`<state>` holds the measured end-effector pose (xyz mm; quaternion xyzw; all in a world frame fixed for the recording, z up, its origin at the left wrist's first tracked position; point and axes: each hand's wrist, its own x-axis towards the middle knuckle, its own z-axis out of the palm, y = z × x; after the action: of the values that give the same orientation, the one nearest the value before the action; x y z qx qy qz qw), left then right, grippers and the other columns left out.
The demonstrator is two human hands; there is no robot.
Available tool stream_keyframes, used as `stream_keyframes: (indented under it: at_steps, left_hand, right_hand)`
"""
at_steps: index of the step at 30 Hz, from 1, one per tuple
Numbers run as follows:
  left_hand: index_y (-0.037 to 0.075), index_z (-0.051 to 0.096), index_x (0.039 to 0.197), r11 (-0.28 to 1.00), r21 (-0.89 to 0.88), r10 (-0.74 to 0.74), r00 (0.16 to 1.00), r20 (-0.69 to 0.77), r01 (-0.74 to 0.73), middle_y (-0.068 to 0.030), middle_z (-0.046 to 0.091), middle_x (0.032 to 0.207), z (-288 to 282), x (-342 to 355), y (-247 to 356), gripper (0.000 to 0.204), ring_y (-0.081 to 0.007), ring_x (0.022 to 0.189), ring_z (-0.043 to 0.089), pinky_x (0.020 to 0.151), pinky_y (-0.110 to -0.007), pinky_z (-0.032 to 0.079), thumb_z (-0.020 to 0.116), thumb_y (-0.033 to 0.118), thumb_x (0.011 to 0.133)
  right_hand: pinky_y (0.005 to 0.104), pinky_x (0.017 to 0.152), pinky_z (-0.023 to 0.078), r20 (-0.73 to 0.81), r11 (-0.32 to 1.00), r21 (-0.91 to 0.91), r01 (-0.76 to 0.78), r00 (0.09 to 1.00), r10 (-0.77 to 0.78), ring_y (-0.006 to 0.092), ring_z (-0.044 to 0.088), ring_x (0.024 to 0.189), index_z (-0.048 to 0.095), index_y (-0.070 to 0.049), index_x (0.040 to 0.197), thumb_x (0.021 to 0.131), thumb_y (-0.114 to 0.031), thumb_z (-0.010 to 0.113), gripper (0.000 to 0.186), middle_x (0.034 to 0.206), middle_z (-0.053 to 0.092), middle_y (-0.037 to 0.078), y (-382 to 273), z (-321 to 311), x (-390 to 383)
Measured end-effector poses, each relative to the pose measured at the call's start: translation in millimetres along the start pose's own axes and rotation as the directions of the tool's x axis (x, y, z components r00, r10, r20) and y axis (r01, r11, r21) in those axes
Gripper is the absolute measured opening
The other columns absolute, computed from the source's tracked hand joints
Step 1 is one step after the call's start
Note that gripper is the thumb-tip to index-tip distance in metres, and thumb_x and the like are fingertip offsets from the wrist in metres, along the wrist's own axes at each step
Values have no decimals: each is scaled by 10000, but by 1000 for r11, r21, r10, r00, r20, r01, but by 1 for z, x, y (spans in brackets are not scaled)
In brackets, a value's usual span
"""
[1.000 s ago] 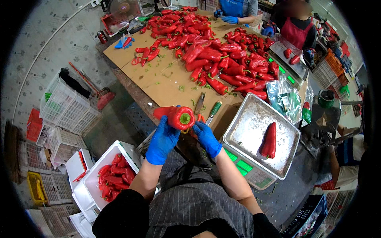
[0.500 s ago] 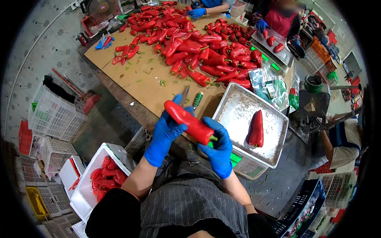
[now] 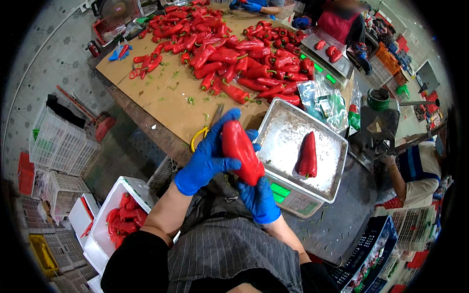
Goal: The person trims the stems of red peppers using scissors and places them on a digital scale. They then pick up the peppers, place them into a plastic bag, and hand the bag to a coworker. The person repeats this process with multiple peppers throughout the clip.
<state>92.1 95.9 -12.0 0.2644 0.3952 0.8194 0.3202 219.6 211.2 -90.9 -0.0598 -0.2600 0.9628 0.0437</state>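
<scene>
A large red pepper (image 3: 240, 150) is held up in front of my apron by both blue-gloved hands. My left hand (image 3: 207, 155) is wrapped round its side, thumb across the front. At the lower end, the fingers of my right hand (image 3: 259, 198) close on the pepper; its stem is hidden there. To the right, one red pepper (image 3: 308, 156) lies in a metal tray (image 3: 279, 128) on a scale with a green display (image 3: 280, 192). Beyond my left hand, a metal blade (image 3: 218, 113) and a yellow loop (image 3: 198, 138) lie partly hidden on the cardboard.
A big pile of red peppers (image 3: 227, 56) covers the far table. Plastic bags (image 3: 330, 105) lie beyond the tray. Lower left, a white foam box (image 3: 101, 237) holds more peppers. Co-workers stand across the table, one with blue gloves (image 3: 248, 6), beside another scale (image 3: 325, 51).
The pepper has turned from slanting sideways to more upright. My right hand has moved from beside the stem to under the lower end. The whole view has shifted slightly.
</scene>
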Motion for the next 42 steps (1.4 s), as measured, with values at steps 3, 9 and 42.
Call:
stream_keyframes:
  at_steps: [3, 9, 42]
  left_hand:
    - [152, 197, 1421, 986, -135, 75, 982, -173, -99, -90, 359, 1372, 5, 6, -12, 895, -278, 1221, 419, 1010, -459, 378, 743, 145, 712]
    - [160, 254, 1400, 909, -401, 8, 967, -255, -113, -96, 376, 1357, 1, 4, -31, 727, -264, 1260, 367, 1050, -469, 329, 646, 60, 797]
    - [87, 285, 1338, 984, -146, 1, 829, -559, -99, -163, 472, 1229, 32, -6, -47, 632, -266, 1080, 526, 900, -379, 475, 649, 100, 821]
  right_hand:
    - [343, 953, 411, 34, 910, -333, 246, 968, -249, 208, 456, 1173, 337, -44, 1351, 782, -145, 668, 666, 1337, 424, 99, -15, 23, 3]
    - [367, 1051, 311, 109, 664, -640, 387, 901, -419, 221, 361, 1273, 337, -13, 1349, 703, 17, 701, 743, 1404, 344, 120, -26, 32, 2]
    - [339, 967, 407, 337, -27, -929, 369, 813, -476, 215, 493, 1149, 485, -22, 1240, 593, -53, 801, 720, 1266, 497, 124, -54, 20, 1]
